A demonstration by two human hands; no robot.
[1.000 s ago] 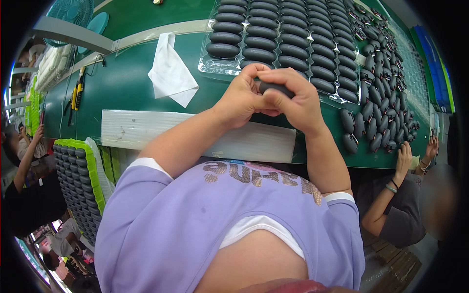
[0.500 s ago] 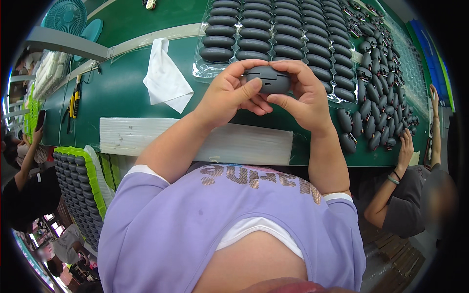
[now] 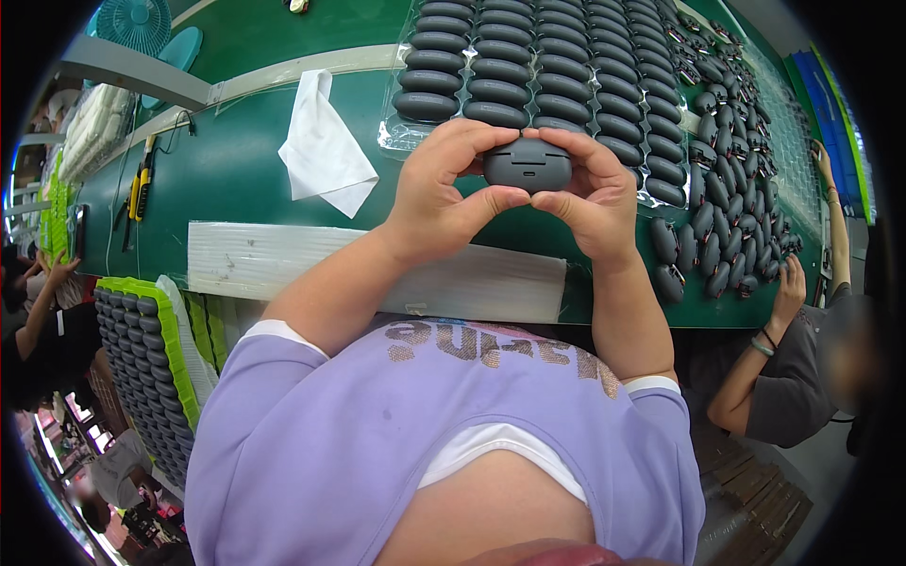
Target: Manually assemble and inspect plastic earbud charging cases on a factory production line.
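Observation:
A dark grey, rounded earbud case (image 3: 527,166) is held level over the green table, in front of my chest. Its lid is closed, and a small port slot and the hinge line face me. My left hand (image 3: 442,184) grips its left end and my right hand (image 3: 599,193) its right end. Both thumbs meet along the lower edge, with the other fingers at the top and behind, partly hidden. Just beyond my hands lies a clear plastic tray (image 3: 394,132) filled with rows of similar grey cases (image 3: 500,71).
Many loose cases (image 3: 727,217) are heaped at right, near a co-worker's hand (image 3: 791,288). A white cloth (image 3: 326,156), a whitish foam strip (image 3: 377,269) and a yellow cutter (image 3: 142,184) lie on the table. A green tray of cases (image 3: 142,368) stands lower left.
Both hands have turned the case level and shifted it slightly right and down. The left fingers that were under it have moved up, and the two thumbs now meet below.

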